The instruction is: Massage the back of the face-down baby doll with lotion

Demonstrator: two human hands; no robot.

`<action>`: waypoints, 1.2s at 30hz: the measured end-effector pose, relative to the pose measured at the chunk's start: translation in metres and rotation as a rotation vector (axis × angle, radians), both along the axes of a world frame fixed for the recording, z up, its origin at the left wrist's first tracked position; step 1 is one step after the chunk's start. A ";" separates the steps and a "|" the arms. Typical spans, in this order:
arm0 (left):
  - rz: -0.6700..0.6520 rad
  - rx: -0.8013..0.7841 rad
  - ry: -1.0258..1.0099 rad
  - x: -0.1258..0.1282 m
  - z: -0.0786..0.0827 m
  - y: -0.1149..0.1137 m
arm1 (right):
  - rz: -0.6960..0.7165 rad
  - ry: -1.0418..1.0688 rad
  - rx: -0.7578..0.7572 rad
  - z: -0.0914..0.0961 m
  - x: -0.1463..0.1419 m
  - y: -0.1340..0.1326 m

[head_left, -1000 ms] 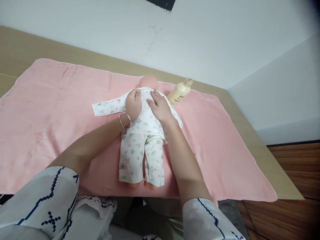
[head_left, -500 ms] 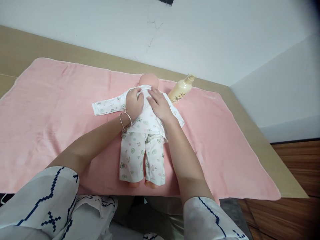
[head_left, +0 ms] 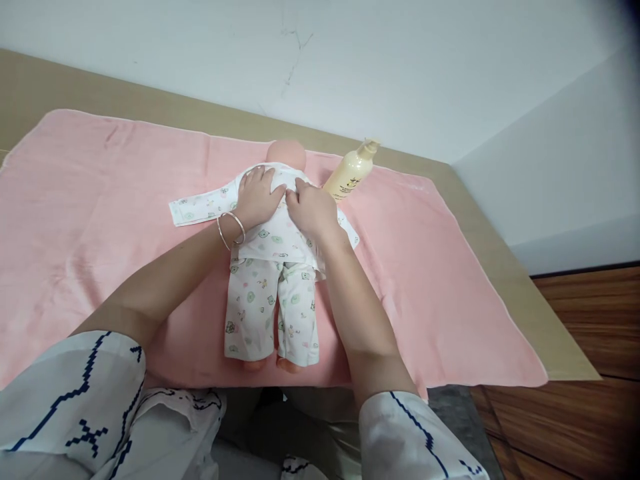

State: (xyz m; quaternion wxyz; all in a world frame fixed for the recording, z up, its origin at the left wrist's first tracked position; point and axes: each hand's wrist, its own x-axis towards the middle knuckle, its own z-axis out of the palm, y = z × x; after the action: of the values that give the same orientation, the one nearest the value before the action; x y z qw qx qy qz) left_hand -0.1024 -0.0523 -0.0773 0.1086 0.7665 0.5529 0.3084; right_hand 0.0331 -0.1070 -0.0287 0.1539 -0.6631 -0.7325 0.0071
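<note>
A doll (head_left: 273,253) is lying feet toward you on a blanket (head_left: 425,300) probably cushioning the desk (head_left: 565,363), your left hand (head_left: 257,198) is resting on its shirt (head_left: 283,235), fingers wide, seemingly steadying it, your right hand (head_left: 315,210) is resting there curled, grip unclear, and a bottle (head_left: 349,175) is standing before the white wall (head_left: 225,67).

A pale wall (head_left: 200,53) with thin scratch marks (head_left: 299,48) backs the light-wood worktop (head_left: 479,227); reddish-brown wood panels (head_left: 590,310) show at lower right.

Left forearm (head_left: 165,277) and right forearm (head_left: 363,307) angle inward, side by side! Left hand (head_left: 259,198) palm down, opened out; right hand (head_left: 315,210) curled in, close beside it.
</note>
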 end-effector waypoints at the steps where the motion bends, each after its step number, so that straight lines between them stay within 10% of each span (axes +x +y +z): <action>1: -0.013 -0.005 0.010 -0.001 0.001 0.001 | -0.017 -0.027 -0.029 0.004 -0.001 -0.003; 6: -0.031 0.056 0.059 0.000 0.014 -0.013 | -0.050 -0.036 -0.075 0.013 -0.005 -0.010; 13: -0.010 0.108 0.126 0.012 0.022 -0.042 | 0.110 0.144 0.059 -0.023 0.019 0.024; 25: -0.077 0.008 -0.011 -0.008 0.011 0.005 | -0.019 -0.063 -0.039 0.017 -0.028 -0.022; 36: -0.037 0.097 0.012 0.010 0.007 -0.029 | 0.077 0.265 0.055 -0.025 0.019 0.022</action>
State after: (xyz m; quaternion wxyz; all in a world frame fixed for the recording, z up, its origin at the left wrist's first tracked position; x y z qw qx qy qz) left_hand -0.0928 -0.0816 -0.0708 0.0736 0.7827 0.5236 0.3283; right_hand 0.0516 -0.0848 -0.0535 0.2670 -0.6232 -0.7307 0.0803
